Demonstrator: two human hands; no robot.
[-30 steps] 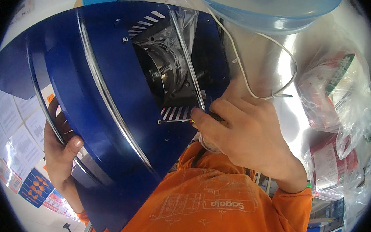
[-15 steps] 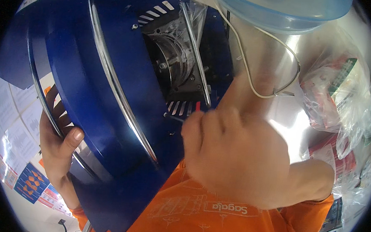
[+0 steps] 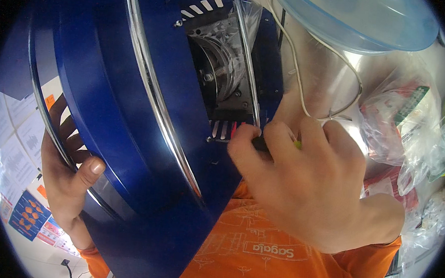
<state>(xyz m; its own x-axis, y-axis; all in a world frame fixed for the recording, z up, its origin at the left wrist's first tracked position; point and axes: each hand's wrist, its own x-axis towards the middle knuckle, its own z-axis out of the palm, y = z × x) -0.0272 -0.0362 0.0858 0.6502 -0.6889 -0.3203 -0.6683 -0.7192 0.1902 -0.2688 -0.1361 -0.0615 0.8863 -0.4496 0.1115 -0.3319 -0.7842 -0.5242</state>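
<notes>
A big blue metal housing (image 3: 173, 187) with chrome rods fills the left and middle. My left hand (image 3: 64, 180) is closed round the dark curved rod (image 3: 44, 115) at its left side, thumb in front, fingers partly hidden behind. My right hand (image 3: 306, 180) is closed on a screwdriver (image 3: 259, 143) with a dark and green handle, mostly covered by the fingers. Its thin shaft points left to a small screw (image 3: 208, 139) beside the slots of the housing; whether the tip sits in it I cannot tell. Above lies an opening with a round metal part (image 3: 211, 72).
A pale blue plastic bowl (image 3: 362, 25) stands at the top right, with a looped white cable (image 3: 298, 77) beside it on a shiny metal surface. Clear plastic bags (image 3: 392, 119) with red contents lie at the right. Posters (image 3: 29, 214) hang on the wall at the lower left.
My right hand was blurred and has turned, its fingers now showing the screwdriver's handle. The housing and my view have shifted slightly against each other. My left hand keeps its grip.
</notes>
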